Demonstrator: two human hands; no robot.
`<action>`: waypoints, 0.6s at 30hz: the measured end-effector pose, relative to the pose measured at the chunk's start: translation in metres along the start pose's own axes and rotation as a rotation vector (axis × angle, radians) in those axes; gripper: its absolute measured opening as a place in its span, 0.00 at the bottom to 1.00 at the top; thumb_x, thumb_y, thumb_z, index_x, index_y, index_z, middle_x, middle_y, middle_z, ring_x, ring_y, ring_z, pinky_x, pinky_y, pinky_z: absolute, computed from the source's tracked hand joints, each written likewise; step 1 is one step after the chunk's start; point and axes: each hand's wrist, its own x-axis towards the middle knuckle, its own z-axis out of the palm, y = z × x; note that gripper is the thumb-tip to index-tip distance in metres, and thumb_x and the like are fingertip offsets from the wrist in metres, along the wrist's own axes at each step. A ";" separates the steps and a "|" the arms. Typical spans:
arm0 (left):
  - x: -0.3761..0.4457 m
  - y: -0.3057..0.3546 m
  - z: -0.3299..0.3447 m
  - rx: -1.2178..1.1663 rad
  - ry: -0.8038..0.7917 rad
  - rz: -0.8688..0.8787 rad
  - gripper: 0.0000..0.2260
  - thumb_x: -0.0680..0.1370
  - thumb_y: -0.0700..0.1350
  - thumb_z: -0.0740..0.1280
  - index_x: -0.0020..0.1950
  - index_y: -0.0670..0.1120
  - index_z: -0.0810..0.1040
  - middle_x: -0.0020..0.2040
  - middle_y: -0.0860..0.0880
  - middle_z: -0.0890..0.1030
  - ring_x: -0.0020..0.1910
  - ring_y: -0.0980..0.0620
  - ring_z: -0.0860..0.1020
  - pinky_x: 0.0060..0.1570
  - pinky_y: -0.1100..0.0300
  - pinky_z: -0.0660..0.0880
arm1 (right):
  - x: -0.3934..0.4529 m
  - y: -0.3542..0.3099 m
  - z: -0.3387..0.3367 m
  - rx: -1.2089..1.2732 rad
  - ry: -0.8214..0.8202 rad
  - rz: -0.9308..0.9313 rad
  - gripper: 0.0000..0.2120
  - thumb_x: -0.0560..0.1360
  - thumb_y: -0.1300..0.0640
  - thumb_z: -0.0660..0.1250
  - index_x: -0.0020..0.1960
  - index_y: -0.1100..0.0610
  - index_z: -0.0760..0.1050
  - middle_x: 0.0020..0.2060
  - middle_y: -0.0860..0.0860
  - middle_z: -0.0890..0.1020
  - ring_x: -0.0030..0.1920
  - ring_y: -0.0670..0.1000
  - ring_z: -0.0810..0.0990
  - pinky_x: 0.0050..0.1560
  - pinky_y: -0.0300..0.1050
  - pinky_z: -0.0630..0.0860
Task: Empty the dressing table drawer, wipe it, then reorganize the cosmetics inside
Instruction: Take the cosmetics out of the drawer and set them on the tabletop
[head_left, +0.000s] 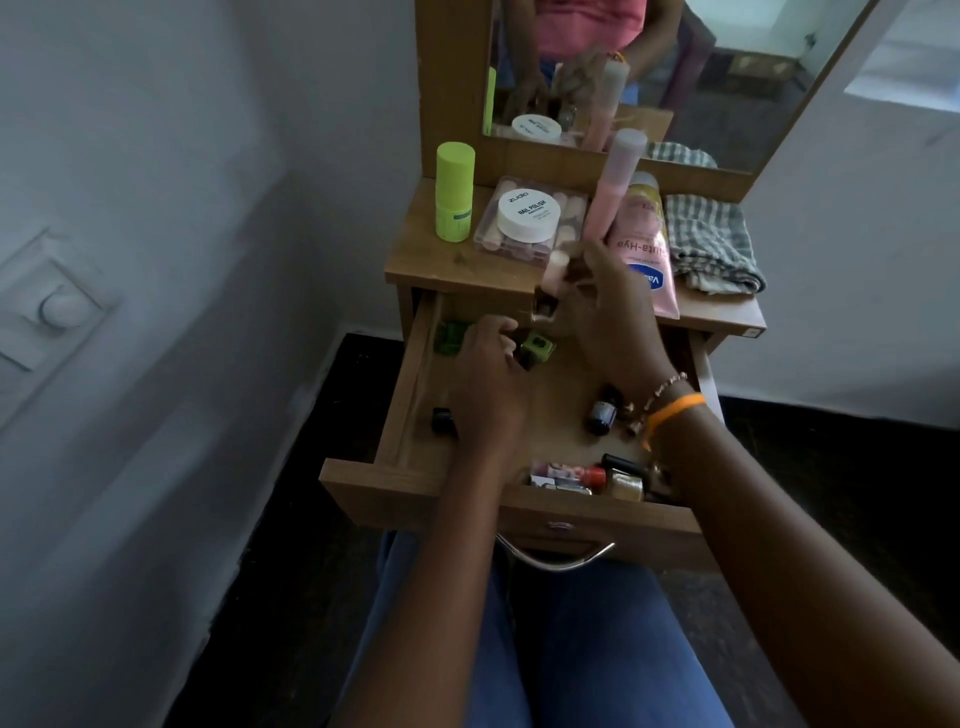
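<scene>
- Midway through emptying: a seated person reaches both hands into the pulled-out drawer (410, 395) of a small wooden desk (431, 260), and the wiping and reorganizing steps appear not yet begun.
- Far left on the desk, a lime stick (453, 193) stands upright; just beside it, a white nail-polish jar (528, 215) sits on a clear case (566, 208).
- Inside the drawer at left, a green bottle (451, 336) lies near the wall and a dark bottle (442, 420) sits closer to the front.
- Left hand (488, 384), fingers curled, is down on a second green bottle (536, 349); whether it has a firm grip cannot be told through the blur.
- Right hand (608, 317), raised over the desk's front edge, pinches a small pale bottle (555, 275) with a dark one (545, 306) blurred just below.
- Behind that hand, a tall pink bottle (613, 182) stands beside a pink lotion tube (641, 244) lying flat.
- Remaining in the drawer at right: a small brown bottle (601, 413) mid-floor, and a cluster of polishes and lipsticks (587, 478) against the front wall.
- At far right, a checked cloth (711, 244) waits folded on the desk.
- Next move, judging by the layout: set the lifted bottles down in the little free space left on the desk, then clear the front cluster before reaching for the cloth.
</scene>
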 end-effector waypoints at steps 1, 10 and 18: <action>0.000 0.000 0.001 -0.006 0.002 -0.001 0.14 0.78 0.35 0.57 0.60 0.46 0.74 0.56 0.48 0.77 0.53 0.53 0.75 0.43 0.62 0.67 | 0.010 -0.003 -0.001 0.014 0.032 0.018 0.09 0.75 0.63 0.65 0.54 0.64 0.73 0.45 0.52 0.79 0.45 0.47 0.76 0.42 0.26 0.70; 0.000 -0.007 0.003 0.030 -0.036 -0.014 0.11 0.78 0.37 0.59 0.57 0.47 0.76 0.52 0.49 0.78 0.50 0.54 0.76 0.42 0.62 0.68 | 0.049 0.008 0.011 -0.065 0.044 0.057 0.16 0.73 0.63 0.67 0.61 0.62 0.73 0.54 0.57 0.81 0.53 0.51 0.79 0.47 0.32 0.72; 0.009 -0.011 0.018 0.191 -0.294 -0.048 0.10 0.78 0.40 0.62 0.58 0.45 0.75 0.58 0.46 0.77 0.55 0.50 0.76 0.49 0.58 0.72 | -0.008 0.026 -0.030 -0.133 0.255 0.124 0.06 0.74 0.56 0.66 0.43 0.60 0.77 0.37 0.52 0.81 0.35 0.47 0.75 0.34 0.26 0.66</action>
